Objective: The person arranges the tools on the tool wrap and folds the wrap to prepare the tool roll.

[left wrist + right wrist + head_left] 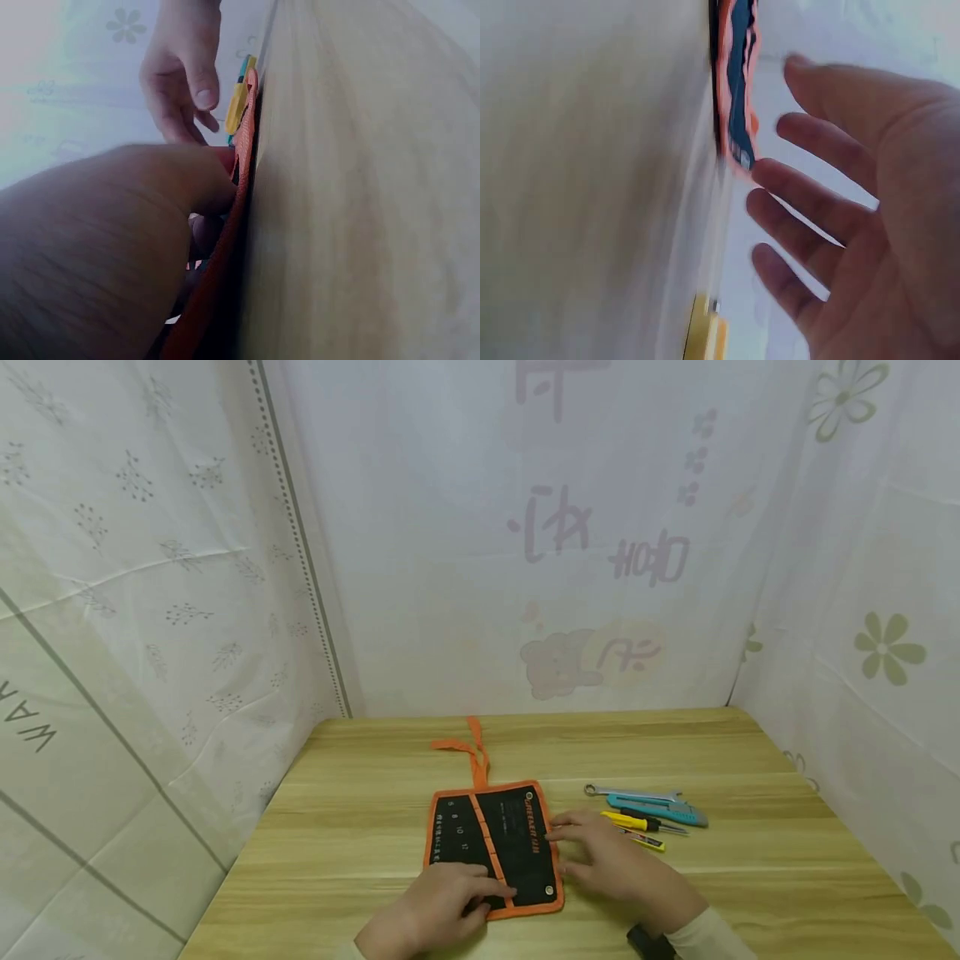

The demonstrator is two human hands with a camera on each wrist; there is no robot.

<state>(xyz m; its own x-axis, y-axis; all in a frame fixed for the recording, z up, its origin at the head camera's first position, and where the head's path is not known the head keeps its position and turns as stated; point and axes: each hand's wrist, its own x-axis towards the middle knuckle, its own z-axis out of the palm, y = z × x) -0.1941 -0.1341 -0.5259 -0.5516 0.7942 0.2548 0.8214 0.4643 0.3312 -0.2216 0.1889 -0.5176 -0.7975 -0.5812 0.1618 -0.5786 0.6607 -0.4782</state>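
Observation:
A black fabric tool pouch (pixel 513 847) with orange trim lies flat on the wooden table, its slanted pocket edge crossing the middle. Numbers and lettering are printed on it. My left hand (pixel 442 906) rests on the pouch's lower left part, index finger stretched over the fabric; in the left wrist view, the thumb lies along the orange edge (pixel 241 172). Spread and relaxed, my right hand (pixel 611 856) hovers at the pouch's right edge with nothing in it. The right wrist view shows its fingertips (pixel 765 171) close to the pouch corner (pixel 741 154).
Right of the pouch lie a combination wrench (pixel 633 792), a teal utility knife (pixel 663 809), a yellow-and-black screwdriver (pixel 633 821) and a slim yellow item (pixel 647 840). Orange ties (pixel 478 758) trail from the pouch's far edge. Patterned curtains (pixel 420 568) enclose the table.

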